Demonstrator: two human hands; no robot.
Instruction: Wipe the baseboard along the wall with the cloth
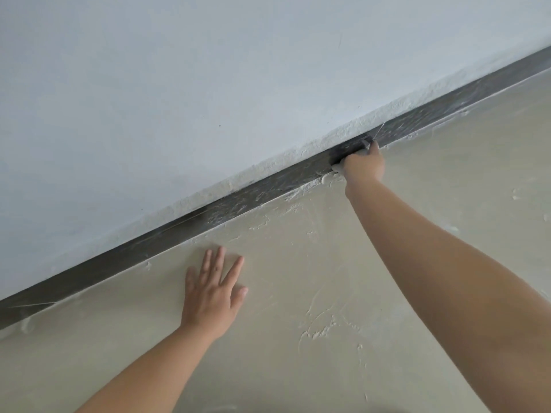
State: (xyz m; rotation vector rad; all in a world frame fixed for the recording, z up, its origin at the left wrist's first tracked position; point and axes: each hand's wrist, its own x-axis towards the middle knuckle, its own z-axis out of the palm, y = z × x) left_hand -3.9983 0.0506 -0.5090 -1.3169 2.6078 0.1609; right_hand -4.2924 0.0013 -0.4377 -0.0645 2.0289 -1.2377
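Right hand wiping dark baseboard, left hand braced on floor.

Right hand (364,163) at about 2 o'clock, fingers curled round a small cloth (338,167), mostly hidden, pressed against the baseboard (238,201) where it meets the wall (208,84). Left hand (213,293) at 7 o'clock, fingers straight and spread, flat on the floor (298,293), holding nothing. Cloth likely light, soft, bunches easily; best held wadded in the palm. Baseboard stiff, fixed, streaked with white smears both sides of the hand. Count: one cloth, one baseboard, two hands.
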